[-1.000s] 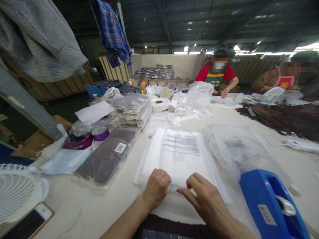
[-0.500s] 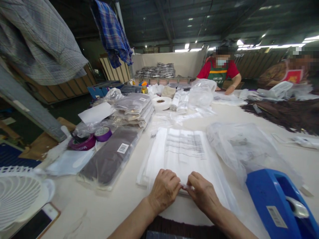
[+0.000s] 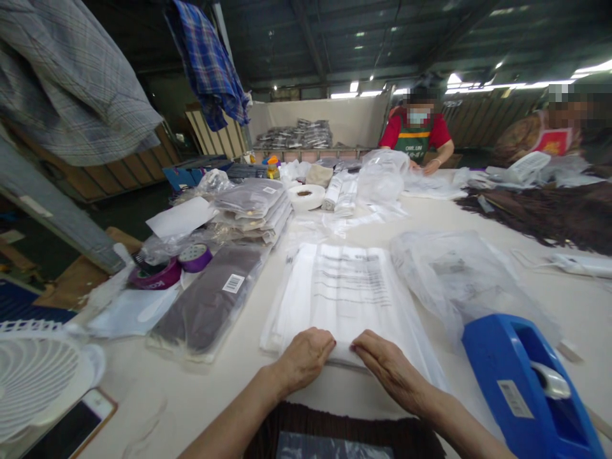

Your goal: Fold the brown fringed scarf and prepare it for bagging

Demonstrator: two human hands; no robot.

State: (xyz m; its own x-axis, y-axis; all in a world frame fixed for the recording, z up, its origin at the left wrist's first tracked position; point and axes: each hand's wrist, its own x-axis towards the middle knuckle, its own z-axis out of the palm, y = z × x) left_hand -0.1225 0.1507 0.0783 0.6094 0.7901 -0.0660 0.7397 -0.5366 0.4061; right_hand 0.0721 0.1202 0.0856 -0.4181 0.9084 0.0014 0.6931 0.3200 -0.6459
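In the middle of the table lies a stack of flat clear plastic bags point(image 3: 351, 293) printed with dark lines of text. My left hand point(image 3: 306, 358) is closed at the near edge of the top bag, fingers curled in and thumb hidden. A short gap to its right, my right hand point(image 3: 389, 366) pinches the same edge with fingers pressed together. Below my hands, a dark brown fringed textile point(image 3: 411, 433) lies at the table's front, a clear-wrapped packet point(image 3: 329, 446) on top of it.
On the right stands a blue tape dispenser point(image 3: 497, 357), with a crumpled plastic bag point(image 3: 449, 274) behind it. Bagged dark goods point(image 3: 210, 299), purple tape rolls point(image 3: 195, 257), a phone point(image 3: 71, 424) and a white basket point(image 3: 38, 376) sit left. A co-worker point(image 3: 415, 137) works opposite.
My hands have moved apart along the near edge of the bag stack, opening a gap between them. More of the brown textile shows below. The co-worker's hands have shifted.
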